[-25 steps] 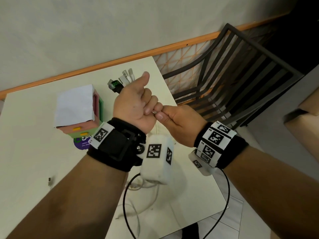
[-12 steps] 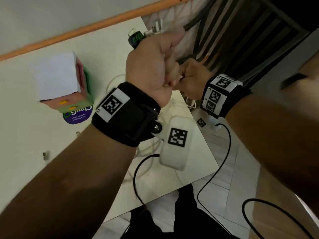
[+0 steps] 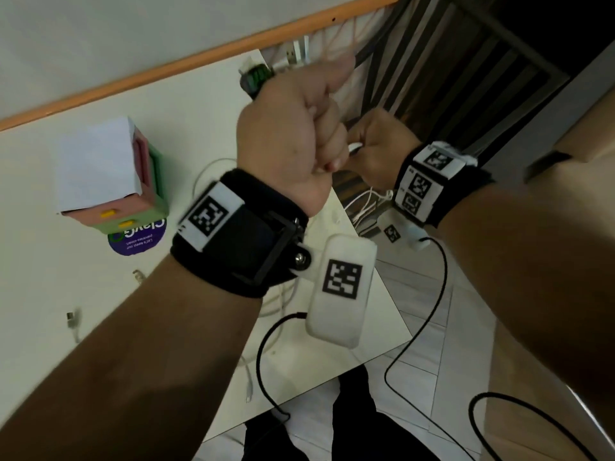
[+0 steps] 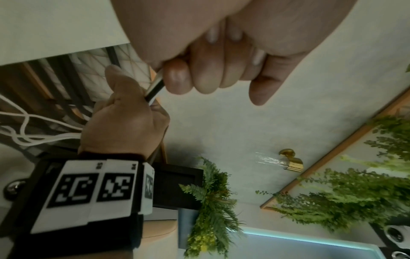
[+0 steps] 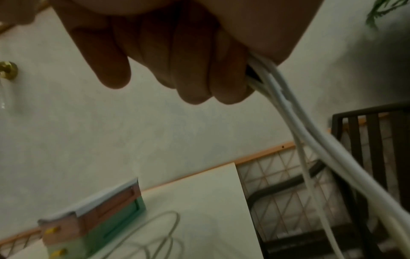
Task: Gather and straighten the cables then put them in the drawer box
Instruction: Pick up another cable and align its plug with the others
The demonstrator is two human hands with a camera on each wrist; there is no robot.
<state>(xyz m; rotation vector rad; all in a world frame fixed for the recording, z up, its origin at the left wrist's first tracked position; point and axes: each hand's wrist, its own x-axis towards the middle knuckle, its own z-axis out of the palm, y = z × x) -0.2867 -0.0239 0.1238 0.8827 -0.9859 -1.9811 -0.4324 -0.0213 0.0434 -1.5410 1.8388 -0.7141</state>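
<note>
Both fists have lifted higher than a second ago. The left hand is clenched on the cables, plug ends poking out beyond; the right hand grasps them just behind, seemingly drawing them straight. Loose loops trail below, partly hidden. The drawer box waits on the bench; whether it is open is unclear.

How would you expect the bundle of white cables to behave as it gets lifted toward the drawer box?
Probably floppy: below the right hand the white cables sag in loose curves. Likely light, since the left hand holds them up. Loops dangling off the table edge may snag.
</note>
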